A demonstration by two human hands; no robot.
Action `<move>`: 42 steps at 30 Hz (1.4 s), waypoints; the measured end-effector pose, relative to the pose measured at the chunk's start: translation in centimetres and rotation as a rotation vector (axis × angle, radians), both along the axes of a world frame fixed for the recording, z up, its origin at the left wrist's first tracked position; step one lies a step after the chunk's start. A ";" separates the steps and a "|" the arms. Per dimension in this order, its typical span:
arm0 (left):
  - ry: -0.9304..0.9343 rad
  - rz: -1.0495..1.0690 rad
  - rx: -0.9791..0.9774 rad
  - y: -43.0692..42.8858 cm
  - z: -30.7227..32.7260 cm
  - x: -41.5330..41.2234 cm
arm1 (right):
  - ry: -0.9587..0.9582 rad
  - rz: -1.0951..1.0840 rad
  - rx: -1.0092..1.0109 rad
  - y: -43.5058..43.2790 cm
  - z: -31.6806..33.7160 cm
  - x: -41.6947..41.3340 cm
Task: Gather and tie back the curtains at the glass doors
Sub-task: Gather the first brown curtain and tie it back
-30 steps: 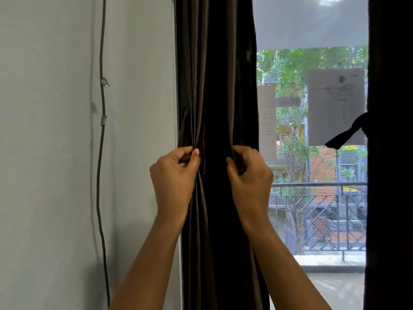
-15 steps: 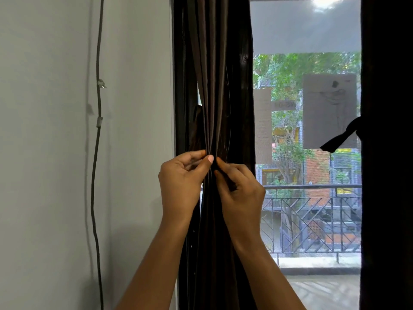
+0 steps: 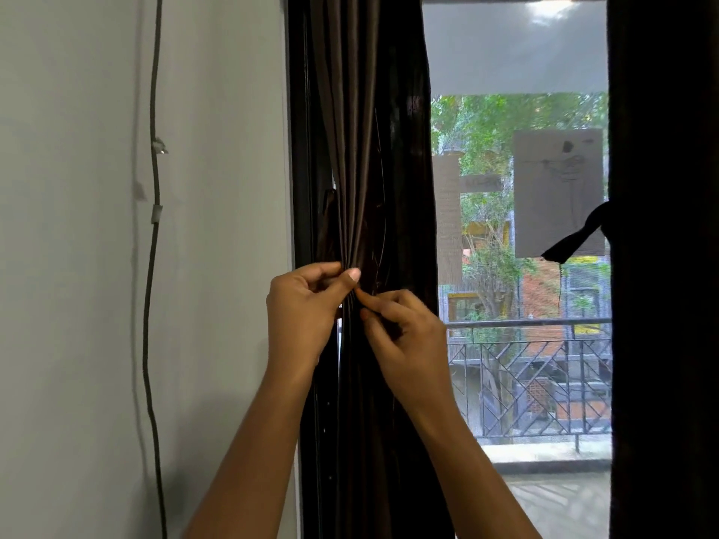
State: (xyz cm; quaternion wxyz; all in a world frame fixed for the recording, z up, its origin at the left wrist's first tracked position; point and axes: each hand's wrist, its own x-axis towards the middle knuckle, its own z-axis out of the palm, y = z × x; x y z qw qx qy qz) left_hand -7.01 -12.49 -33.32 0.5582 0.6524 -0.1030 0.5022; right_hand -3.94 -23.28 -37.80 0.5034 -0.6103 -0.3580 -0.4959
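A dark brown curtain (image 3: 362, 149) hangs bunched into narrow folds at the left side of the glass door (image 3: 517, 227). My left hand (image 3: 303, 313) pinches the gathered folds at mid height, thumb on the front. My right hand (image 3: 408, 340) is just right of it and slightly lower, fingers curled on the same bunch, forefinger nearly touching the left thumb. A second dark curtain (image 3: 665, 266) fills the right edge, with a black tie strip (image 3: 576, 239) sticking out from it. Any tie on the left curtain is hidden by my hands.
A grey wall (image 3: 78, 266) lies to the left, with a thin cable (image 3: 153, 266) clipped down it. The dark door frame (image 3: 299, 149) stands beside the curtain. Through the glass I see a balcony railing (image 3: 529, 375), trees and buildings.
My hands have come together from a hand's width apart, squeezing the curtain into a tighter bunch. A strip of glass and frame now shows left of the curtain.
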 end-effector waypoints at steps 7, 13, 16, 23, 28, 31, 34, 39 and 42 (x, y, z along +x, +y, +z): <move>-0.052 0.227 0.084 0.2 -0.3 0.7 | 0.151 -0.538 0.068 -3.0 3.1 3.3; -0.082 0.297 0.120 0.1 -0.5 1.0 | 0.138 -0.316 0.077 -3.5 3.2 4.2; -0.085 0.290 0.118 -0.2 -0.6 1.0 | 0.057 -0.240 0.088 -2.7 2.6 2.6; -0.101 0.181 0.111 -1.0 -0.6 0.5 | 0.023 -0.005 0.068 -0.9 1.7 0.7; -0.082 0.095 0.070 -0.8 -0.7 0.8 | 0.103 0.113 0.100 -0.4 1.4 0.5; -0.073 0.073 0.062 -0.7 -0.8 0.8 | 0.124 0.170 0.124 -0.2 1.3 0.6; -0.073 0.057 0.065 -0.5 -0.8 0.8 | 0.129 0.231 0.140 -0.1 1.3 0.8; -0.034 -0.007 0.066 -0.1 -0.6 0.7 | 0.130 0.255 0.095 0.1 1.3 1.3; 0.014 -0.041 0.061 0.5 -0.1 0.6 | 0.116 0.272 -0.032 -0.1 1.2 1.6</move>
